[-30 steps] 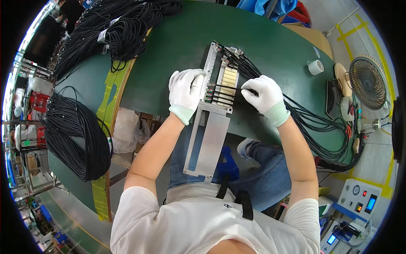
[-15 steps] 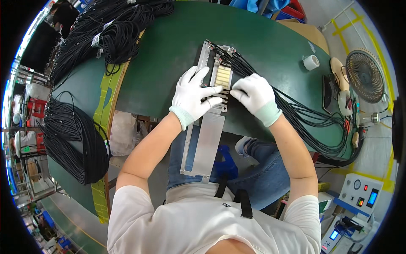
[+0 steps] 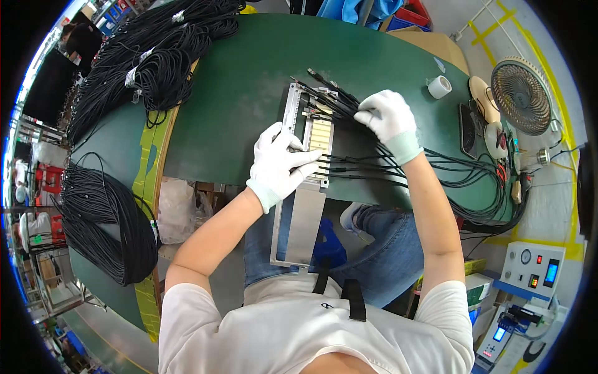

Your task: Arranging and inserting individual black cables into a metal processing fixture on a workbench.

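Observation:
A long metal fixture (image 3: 306, 225) reaches from the green table's edge over my lap, with a row of cream-coloured blocks (image 3: 321, 132) in its upper part. My left hand (image 3: 277, 163), in a white glove, lies across the fixture's left rail, its fingers gripping it. Its thumb and forefinger tips press by the slots, where several black cables (image 3: 358, 168) lie side by side, running off to the right. Farther up, my gloved right hand (image 3: 386, 118) is closed on black cable from the bundle (image 3: 342, 103); its fingertips partly hide the strand. Connector ends stick out at the fixture's top.
Large coils of black cable (image 3: 112, 224) lie at the left, beside a yellow-taped board edge (image 3: 147, 168). Toward the right stand a white roll (image 3: 439, 87) and a fan (image 3: 522, 95). The cables loop along the table's right edge. A control box (image 3: 531, 269) sits at lower right.
My right hand has moved up and away from the slots to the loose cable bundle. Several cables now lie across the slots beside my left hand, which stays on the fixture.

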Motion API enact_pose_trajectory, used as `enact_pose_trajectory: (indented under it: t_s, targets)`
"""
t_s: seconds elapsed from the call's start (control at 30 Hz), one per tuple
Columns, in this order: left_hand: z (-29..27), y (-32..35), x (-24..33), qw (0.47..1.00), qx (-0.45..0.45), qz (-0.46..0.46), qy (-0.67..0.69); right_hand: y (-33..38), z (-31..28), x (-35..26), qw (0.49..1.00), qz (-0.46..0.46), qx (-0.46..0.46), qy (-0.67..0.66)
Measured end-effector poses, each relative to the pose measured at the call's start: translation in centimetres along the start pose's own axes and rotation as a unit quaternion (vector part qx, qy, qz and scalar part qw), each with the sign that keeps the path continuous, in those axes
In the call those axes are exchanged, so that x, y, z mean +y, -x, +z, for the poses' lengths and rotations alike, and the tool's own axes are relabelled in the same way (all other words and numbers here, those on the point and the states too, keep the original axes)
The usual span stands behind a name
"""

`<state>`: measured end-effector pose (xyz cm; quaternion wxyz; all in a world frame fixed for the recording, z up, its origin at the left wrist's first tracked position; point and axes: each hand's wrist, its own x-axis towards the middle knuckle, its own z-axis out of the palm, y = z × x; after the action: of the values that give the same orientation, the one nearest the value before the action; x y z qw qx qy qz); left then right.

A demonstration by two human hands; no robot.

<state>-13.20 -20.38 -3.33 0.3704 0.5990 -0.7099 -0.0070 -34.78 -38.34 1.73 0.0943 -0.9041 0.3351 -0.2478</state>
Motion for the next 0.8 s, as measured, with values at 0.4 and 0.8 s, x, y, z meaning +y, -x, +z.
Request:
enact_pose_trajectory:
  t_s: [0.4,0.8]
  targets:
    - [-0.5,-1.9,-3.3,0.989,0.097,-0.110,0.028,1.2,0.2,-0.7,0.989,-0.028,-0.105,-0.098]
    - [-1.6,-2.3,-1.1,0.997,0.051,0.029,0.046,3.0,4.0,-7.2,0.981,-0.125,-0.009,-0.148]
